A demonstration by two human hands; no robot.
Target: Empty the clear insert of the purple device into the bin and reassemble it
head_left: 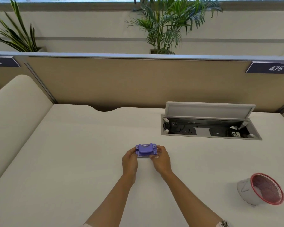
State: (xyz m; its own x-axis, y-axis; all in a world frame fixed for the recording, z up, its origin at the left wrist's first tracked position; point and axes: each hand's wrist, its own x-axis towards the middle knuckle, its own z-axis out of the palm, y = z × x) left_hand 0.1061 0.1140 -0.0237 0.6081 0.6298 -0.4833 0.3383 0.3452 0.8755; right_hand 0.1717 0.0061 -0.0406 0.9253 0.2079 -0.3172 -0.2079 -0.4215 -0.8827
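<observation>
Both-hand grip, left hand [129, 158] and right hand [159, 157] clamped on device [146, 150] ends over tabletop [72, 153]; insert seemingly still in, bin [261, 188] well right, emptying and reassembly left.

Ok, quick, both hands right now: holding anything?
Left hand: closed on the left end of the small purple plastic device.
Right hand: closed on its right end.
</observation>
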